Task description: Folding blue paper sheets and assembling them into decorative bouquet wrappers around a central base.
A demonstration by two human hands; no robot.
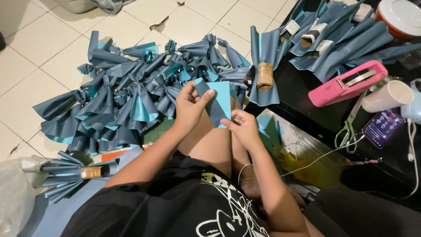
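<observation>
Far left, on the tiled floor (39,57): a heap of finished folded pieces (131,96), grey-blue outside, teal inside, each pinched at the middle. A taped bundle (83,172) lies nearer my knee.

Centre: my left hand (189,105) holds the paper sheet (218,103) up over my lap, above the edge of the heap. Grip is closed on it, thumb across the dark face, the other fingers behind, near the upper left corner. The sheet shows both faces: a dark band down the middle, teal on either side, so one fold is already laid over.

My right hand (244,127) pinches the lower point of the same sheet, thumb and forefinger tight together, grip narrow and holding paper.

Judgement on doing this fold well: keep the lower pinch fixed as the pivot, let the left thumb press the crease flat along its length, and keep the pleats even so the teal shows equally both sides. Thin paper likely creases wrongly if pulled, so light tension only.

Right, on the dark surface (302,87): more rolled sheets (333,35), a pink tape dispenser (348,83), green scissors (348,131), a white cup (388,96), a phone (383,127).
</observation>
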